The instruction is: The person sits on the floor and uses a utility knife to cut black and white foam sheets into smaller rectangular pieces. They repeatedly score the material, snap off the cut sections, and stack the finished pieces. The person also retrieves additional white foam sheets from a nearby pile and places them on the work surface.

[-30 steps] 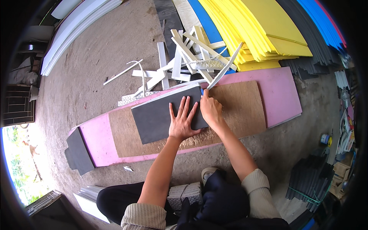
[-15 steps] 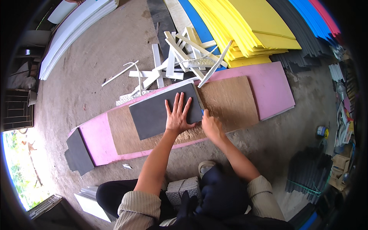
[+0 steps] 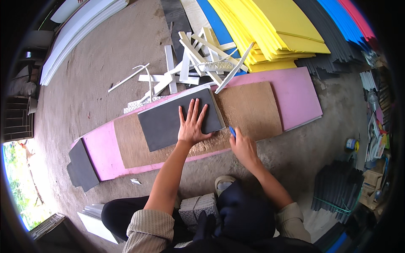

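My left hand [image 3: 193, 127] lies flat with fingers spread on a dark grey foam sheet [image 3: 162, 124], pressing it down. A white layer shows along the sheet's far edge. Beneath is a brown wooden board [image 3: 255, 107], which rests on a long pink foam sheet [image 3: 297, 99]. Just right of the dark sheet's near right corner, my right hand [image 3: 245, 151] is closed around a blue utility knife [image 3: 232, 131]. Its blade is too small to make out. The knife stands apart from the sheet's edge, over the board's near side.
White offcut strips [image 3: 185, 65] lie heaped beyond the board. Stacks of yellow sheets [image 3: 291, 25] and white sheets [image 3: 80, 38] stand farther back. A notched dark piece [image 3: 83, 168] covers the pink sheet's left end. Tied dark strips [image 3: 337, 185] and a small tin [image 3: 351, 144] are at right.
My right hand has drawn the knife away from the dark sheet's right edge, toward me and slightly right. My left hand keeps its place on the sheet. The whole view has shifted slightly.
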A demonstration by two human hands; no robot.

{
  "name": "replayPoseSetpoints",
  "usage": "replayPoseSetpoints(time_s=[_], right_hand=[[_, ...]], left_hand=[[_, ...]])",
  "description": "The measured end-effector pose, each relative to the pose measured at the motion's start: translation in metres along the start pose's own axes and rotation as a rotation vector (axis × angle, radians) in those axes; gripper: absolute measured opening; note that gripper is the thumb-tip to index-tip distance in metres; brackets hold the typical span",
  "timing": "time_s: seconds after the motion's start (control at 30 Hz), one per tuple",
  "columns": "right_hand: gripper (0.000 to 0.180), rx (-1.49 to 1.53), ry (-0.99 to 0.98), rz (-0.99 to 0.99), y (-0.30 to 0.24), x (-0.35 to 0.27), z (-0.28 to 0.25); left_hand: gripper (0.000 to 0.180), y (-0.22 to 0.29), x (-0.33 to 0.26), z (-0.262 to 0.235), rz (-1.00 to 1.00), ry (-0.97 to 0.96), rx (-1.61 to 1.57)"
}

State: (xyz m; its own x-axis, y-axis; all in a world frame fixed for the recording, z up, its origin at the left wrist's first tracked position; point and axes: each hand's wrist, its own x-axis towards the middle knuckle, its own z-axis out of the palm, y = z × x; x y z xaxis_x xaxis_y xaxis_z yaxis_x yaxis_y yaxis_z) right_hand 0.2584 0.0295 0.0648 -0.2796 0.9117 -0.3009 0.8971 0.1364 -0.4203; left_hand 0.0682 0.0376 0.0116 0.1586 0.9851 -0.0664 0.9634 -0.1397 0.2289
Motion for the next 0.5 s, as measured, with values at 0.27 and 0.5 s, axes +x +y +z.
replayPoseSetpoints(time_s=[0.27,0.5], right_hand=[[0.027,0.144,-0.019,0.043,-0.022,0.143,0.026],[0.026,-0.020,-0.012,-0.014,-0.034,0.144,0.023]], left_hand=[[0.103,0.000,0.006,0.001,0.018,-0.037,-0.010],[0.106,-0.001,0.006,0.002,0.013,-0.036,-0.013]])
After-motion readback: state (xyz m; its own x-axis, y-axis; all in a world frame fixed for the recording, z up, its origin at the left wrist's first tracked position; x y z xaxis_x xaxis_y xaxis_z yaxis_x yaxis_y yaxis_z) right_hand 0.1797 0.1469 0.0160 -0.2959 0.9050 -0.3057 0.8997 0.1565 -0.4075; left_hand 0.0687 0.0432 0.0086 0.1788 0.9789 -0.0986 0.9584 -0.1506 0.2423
